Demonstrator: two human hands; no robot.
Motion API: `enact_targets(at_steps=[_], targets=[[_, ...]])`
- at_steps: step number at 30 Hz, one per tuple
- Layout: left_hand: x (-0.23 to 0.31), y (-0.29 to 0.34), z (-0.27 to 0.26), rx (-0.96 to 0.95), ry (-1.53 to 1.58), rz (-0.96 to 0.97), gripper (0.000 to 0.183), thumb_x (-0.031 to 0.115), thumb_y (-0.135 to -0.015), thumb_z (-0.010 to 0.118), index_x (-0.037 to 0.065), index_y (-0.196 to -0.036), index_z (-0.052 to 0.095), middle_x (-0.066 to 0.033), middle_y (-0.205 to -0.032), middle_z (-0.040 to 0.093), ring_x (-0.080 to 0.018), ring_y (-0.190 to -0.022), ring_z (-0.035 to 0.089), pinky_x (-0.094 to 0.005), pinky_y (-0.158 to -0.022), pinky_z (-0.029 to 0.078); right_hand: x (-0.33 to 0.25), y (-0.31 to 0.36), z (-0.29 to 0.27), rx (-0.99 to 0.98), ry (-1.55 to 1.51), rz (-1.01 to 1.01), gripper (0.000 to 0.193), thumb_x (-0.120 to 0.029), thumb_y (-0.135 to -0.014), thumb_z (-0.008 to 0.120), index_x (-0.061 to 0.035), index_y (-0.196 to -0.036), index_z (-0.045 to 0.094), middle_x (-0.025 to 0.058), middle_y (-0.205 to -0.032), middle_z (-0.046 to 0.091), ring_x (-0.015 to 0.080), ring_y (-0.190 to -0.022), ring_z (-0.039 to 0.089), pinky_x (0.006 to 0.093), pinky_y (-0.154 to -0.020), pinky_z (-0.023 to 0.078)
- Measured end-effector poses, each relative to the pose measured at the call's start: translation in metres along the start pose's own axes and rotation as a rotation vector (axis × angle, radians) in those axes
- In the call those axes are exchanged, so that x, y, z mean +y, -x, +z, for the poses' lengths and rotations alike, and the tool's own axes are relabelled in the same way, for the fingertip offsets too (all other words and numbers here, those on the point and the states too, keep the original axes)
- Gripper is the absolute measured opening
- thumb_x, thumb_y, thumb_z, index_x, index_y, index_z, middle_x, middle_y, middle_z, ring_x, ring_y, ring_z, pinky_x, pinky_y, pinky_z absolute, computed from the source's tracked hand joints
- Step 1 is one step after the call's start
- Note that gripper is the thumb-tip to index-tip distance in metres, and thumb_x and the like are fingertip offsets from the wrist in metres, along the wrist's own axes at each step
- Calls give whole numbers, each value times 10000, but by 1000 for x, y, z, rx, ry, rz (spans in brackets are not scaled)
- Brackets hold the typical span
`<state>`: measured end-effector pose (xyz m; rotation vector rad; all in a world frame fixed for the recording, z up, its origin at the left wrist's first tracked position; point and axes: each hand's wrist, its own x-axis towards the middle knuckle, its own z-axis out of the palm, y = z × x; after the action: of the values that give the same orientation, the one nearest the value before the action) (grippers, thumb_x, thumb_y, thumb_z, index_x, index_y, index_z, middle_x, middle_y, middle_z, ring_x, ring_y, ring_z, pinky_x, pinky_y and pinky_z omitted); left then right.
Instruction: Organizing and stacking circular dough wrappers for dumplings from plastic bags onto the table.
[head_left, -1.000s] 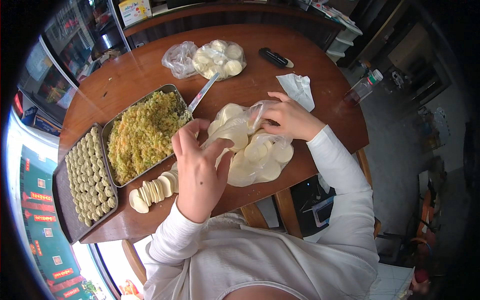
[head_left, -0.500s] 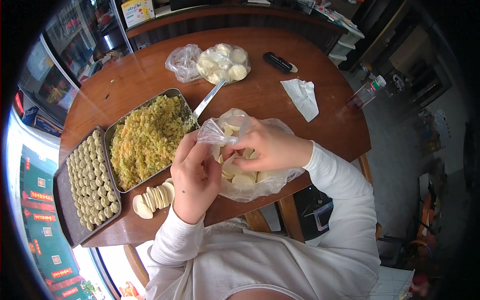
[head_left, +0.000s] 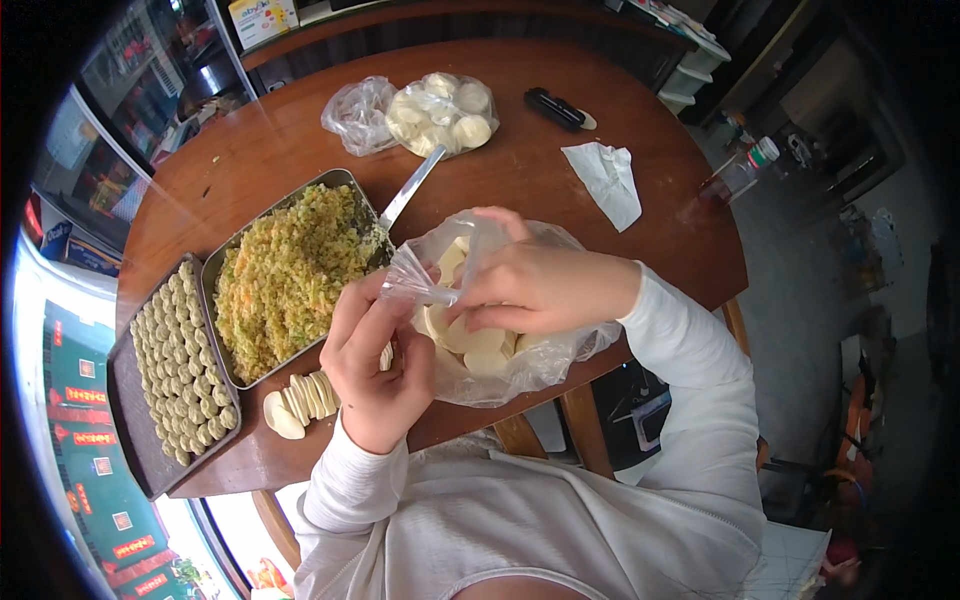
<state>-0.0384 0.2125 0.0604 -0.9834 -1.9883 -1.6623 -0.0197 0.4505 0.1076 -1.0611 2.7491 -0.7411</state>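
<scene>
My left hand is closed, pinching the gathered rim of a clear plastic bag. Inside the bag lie several round, pale dough wrappers. Over the bag's mouth, my right hand has its fingers bent onto the plastic, the index finger raised behind; its fingertips are partly hidden. A fanned row of dough wrappers lies on the table beside my left wrist. Pale edges show between my left thumb and fingers; I cannot tell whether that hand holds them.
A metal tray of chopped filling with a metal-handled utensil stands left of the bag. Farther left, a dark tray carries rows of small dumplings. Beyond are another bag of wrappers, a black object and a white tissue.
My right hand has drawn back from among the wrappers to the bag's rim. The left hand has moved slightly left and down, still pinching the plastic.
</scene>
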Motion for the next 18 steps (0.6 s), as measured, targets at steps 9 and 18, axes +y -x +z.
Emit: enact_targets(at_steps=[9, 18], targets=[[-1, 4, 1, -7, -11, 19, 416, -226, -764, 530, -39, -1104, 680, -164, -1159, 679, -164, -912, 616, -231, -730, 494, 27, -18, 45, -78, 186, 39, 191, -200, -969, 657, -50, -1054, 740, 84, -1182, 723, 277, -1240, 651, 696, -1264, 46], [0, 0, 4, 46, -121, 109, 389, -176, -652, 570, -42, -975, 740, -162, -1049, 698, -223, -817, 632, -277, -664, 498, 24, -9, 35, -79, 160, -11, 264, -176, -895, 666, -47, -1121, 710, 71, -1161, 684, 285, -1237, 643, 728, -1253, -3]])
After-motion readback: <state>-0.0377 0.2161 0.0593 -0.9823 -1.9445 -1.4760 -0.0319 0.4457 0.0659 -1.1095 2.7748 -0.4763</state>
